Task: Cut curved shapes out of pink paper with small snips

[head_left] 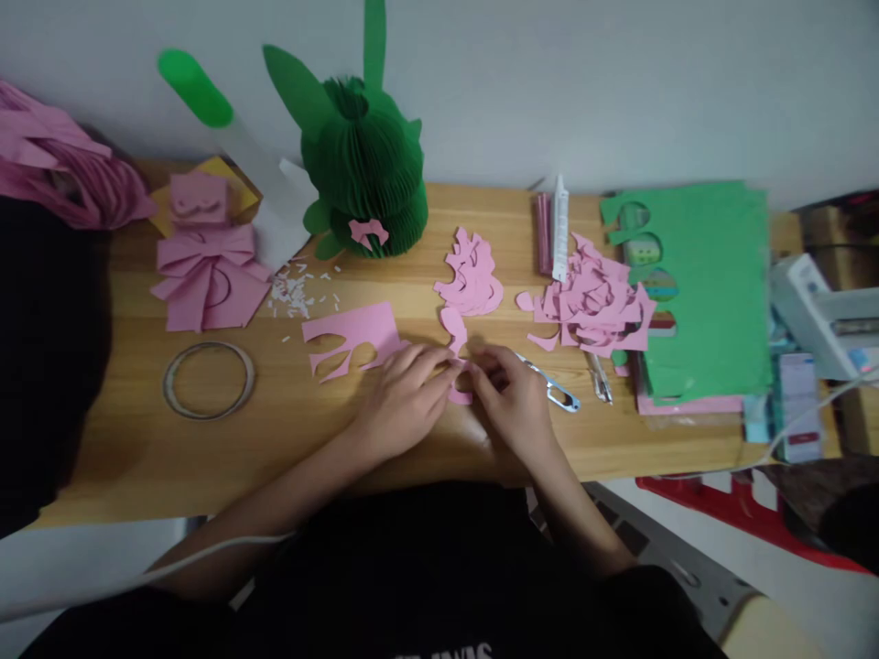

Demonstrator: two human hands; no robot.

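Note:
My left hand (402,398) and my right hand (512,398) meet over a small pink paper cut-out (459,375) on the wooden table (275,439). Both hands have fingers curled and pinched on the piece. A pink sheet with curved shapes cut out of it (353,337) lies just left of my left hand. Small scissors (559,392) rest on the table beside my right hand. A stack of pink petal shapes (471,275) lies beyond the hands, and a heap of pink scraps (594,307) lies to the right.
A green honeycomb paper figure (363,174) stands at the back by the wall. A tape roll (208,380) and folded pink paper bow (210,275) lie on the left. Green paper sheets (707,284) and a white glue tube (559,229) are on the right.

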